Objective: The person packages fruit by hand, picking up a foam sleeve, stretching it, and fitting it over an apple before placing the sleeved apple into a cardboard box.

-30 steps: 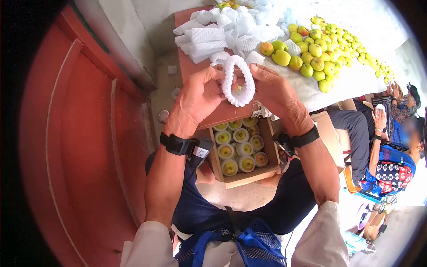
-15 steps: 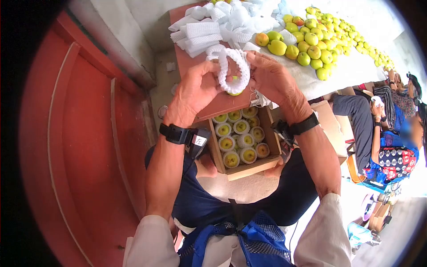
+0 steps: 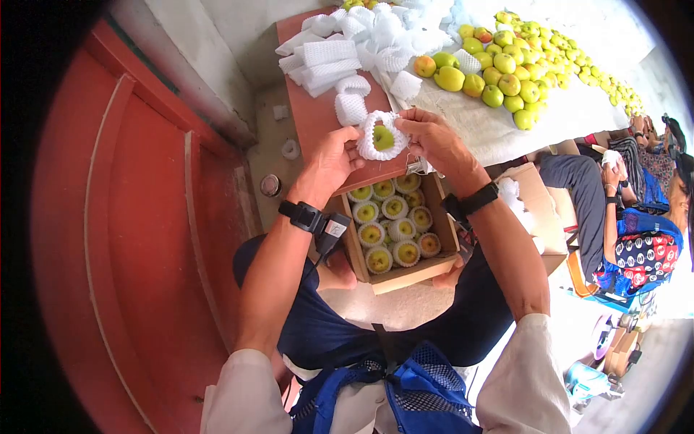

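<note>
A green apple (image 3: pixel 382 138) sits inside a white foam net (image 3: pixel 374 153) at the near edge of the red table (image 3: pixel 307 105). My left hand (image 3: pixel 334 155) has its fingers closed on the net's left side. From the right, my right hand (image 3: pixel 436 139) pinches the net's rim between thumb and fingers. The net's open top shows the apple within. Just behind stand loose foam nets (image 3: pixel 351 108) on the table. Below my hands is a cardboard box (image 3: pixel 383 282) holding rows of apples in foam nets.
Flattened foam nets (image 3: pixel 329 61) are piled at the table's back left. Many bare apples (image 3: pixel 510 85) lie on a pale cloth (image 3: pixel 463 116). To the right is an open cardboard box (image 3: pixel 538 188) with white foam inside. Another person (image 3: pixel 636 239) sits further right; a red door (image 3: pixel 137 217) stands left.
Both hands have come down toward me with the foam net, which was a stretched ring above the apple and now surrounds it. My right wrist has shifted left.
</note>
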Motion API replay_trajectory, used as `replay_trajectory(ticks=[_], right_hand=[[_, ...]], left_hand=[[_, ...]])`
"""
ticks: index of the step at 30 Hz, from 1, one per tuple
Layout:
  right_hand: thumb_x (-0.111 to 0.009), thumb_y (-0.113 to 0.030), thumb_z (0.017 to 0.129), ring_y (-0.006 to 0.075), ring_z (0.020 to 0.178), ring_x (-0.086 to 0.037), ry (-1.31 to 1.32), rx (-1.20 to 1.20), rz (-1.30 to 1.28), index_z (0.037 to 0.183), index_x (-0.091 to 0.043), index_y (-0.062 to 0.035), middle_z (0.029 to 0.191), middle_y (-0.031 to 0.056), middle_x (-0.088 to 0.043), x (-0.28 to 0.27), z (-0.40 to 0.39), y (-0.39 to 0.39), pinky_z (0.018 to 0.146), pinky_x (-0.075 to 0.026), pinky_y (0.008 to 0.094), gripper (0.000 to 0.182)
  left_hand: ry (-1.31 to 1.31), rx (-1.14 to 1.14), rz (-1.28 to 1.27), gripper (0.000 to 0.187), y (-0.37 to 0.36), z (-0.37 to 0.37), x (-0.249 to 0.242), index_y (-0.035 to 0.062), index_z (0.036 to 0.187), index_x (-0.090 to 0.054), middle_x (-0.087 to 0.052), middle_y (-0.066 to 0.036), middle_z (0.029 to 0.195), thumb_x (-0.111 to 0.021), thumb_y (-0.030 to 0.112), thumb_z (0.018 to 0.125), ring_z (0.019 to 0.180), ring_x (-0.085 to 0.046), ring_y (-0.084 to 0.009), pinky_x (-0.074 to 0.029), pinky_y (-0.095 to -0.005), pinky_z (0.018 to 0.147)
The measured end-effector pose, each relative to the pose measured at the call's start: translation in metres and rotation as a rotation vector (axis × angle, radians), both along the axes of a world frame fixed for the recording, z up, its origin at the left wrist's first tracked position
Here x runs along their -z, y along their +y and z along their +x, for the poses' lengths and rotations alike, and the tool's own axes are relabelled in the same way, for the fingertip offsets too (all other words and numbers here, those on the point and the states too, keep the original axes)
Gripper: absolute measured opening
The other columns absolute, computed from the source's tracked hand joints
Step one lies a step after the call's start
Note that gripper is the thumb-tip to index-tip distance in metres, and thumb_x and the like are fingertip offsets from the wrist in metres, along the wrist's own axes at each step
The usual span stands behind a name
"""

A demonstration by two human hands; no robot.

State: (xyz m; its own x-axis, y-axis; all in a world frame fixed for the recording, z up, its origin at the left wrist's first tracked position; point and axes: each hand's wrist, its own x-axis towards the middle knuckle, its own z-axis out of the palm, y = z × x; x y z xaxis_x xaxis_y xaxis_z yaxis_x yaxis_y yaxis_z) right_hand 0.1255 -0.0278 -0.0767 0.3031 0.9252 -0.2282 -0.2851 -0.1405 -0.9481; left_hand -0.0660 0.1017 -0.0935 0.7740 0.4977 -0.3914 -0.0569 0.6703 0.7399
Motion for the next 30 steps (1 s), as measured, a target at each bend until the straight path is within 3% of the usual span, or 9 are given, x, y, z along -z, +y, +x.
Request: replay_trajectory(ticks=[3,14,18,23,30], right_hand=[[-0.070,-0.022,0.094,0.0071,0.067,-0.051,-0.097,0.070,-0.013,0.114,-0.066,0.0021,0.089,0.0025,-0.063,0.009,-0.002,0.005,0.054,-0.038,0.0216,0.032],[-0.068,-0.025,0.095,0.0122,0.068,-0.058,-0.301,0.232,-0.088,0.115,-0.066,0.0020,0.094,0.0066,-0.068,0.030,-0.007,0.013,0.051,-0.045,0.0262,0.033],[-0.066,-0.025,0.096,0.0137,0.068,-0.060,-0.370,0.267,-0.101,0.115,-0.066,0.0027,0.093,0.0087,-0.069,0.040,-0.007,0.019,0.052,-0.047,0.0281,0.033],[-0.063,-0.024,0.099,0.0186,0.077,-0.064,-0.505,0.311,-0.163,0.115,-0.065,0.0036,0.095,0.0127,-0.070,0.054,-0.005,0.026,0.067,-0.053,0.0328,0.032],[-0.060,-0.021,0.100,0.0192,0.087,-0.063,-0.442,0.386,-0.035,0.114,-0.062,0.0058,0.096,0.0133,-0.069,0.041,-0.014,0.021,0.079,-0.052,0.0321,0.030]], left_hand=[[0.111,-0.090,0.070,0.020,0.000,0.006,0.009,0.0106,0.106,-0.068,-0.067,0.000,0.098,-0.063,0.024,0.092,0.087,-0.060,-0.0142,-0.044,-0.0313,0.071],[0.239,-0.083,0.341,0.018,-0.003,0.014,0.024,0.0053,0.113,-0.061,-0.062,0.000,0.095,-0.056,0.020,0.104,0.077,-0.053,-0.0082,-0.040,-0.0235,0.055],[0.285,-0.092,0.378,0.020,-0.008,0.016,0.019,0.0037,0.112,-0.062,-0.062,-0.001,0.093,-0.054,0.021,0.105,0.074,-0.054,-0.0082,-0.042,-0.0245,0.055],[0.456,-0.103,0.531,0.025,-0.010,0.022,0.015,-0.0001,0.111,-0.063,-0.063,-0.002,0.090,-0.052,0.022,0.106,0.072,-0.055,-0.0092,-0.045,-0.0272,0.054],[0.377,-0.164,0.617,0.024,-0.014,0.025,0.018,0.0010,0.114,-0.062,-0.066,-0.003,0.098,-0.049,0.019,0.105,0.079,-0.061,-0.0107,-0.050,-0.0277,0.061]])
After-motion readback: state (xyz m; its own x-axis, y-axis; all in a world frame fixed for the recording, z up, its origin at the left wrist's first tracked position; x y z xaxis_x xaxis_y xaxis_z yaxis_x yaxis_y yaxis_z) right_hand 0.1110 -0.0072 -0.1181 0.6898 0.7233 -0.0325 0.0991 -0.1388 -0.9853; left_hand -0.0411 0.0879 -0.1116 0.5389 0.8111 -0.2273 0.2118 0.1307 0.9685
